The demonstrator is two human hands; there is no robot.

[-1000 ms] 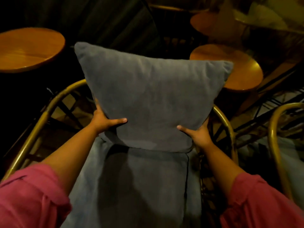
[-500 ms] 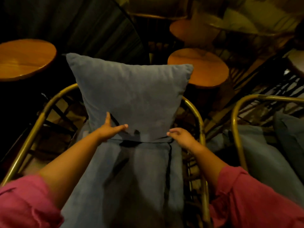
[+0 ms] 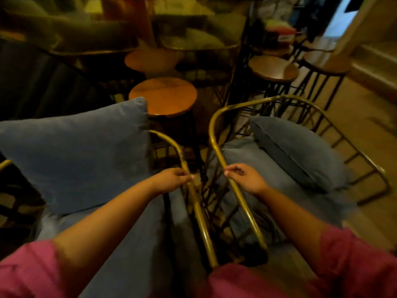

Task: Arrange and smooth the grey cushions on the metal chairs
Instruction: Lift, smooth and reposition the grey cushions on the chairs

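Both hands have left the cushion (image 3: 73,155); left hand (image 3: 171,179) curls on the left chair rail (image 3: 193,196), right hand (image 3: 245,177) on the right rail (image 3: 217,147); fingertips blurred; second cushion (image 3: 300,151) right of grip.

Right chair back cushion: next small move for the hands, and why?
Probably reach the right hand past the brass rail and stand the right chair's back cushion upright. It lies slumped and tilted on the seat, while the left chair's back cushion already stands. The left hand is at the left chair's rail, holding no cushion.
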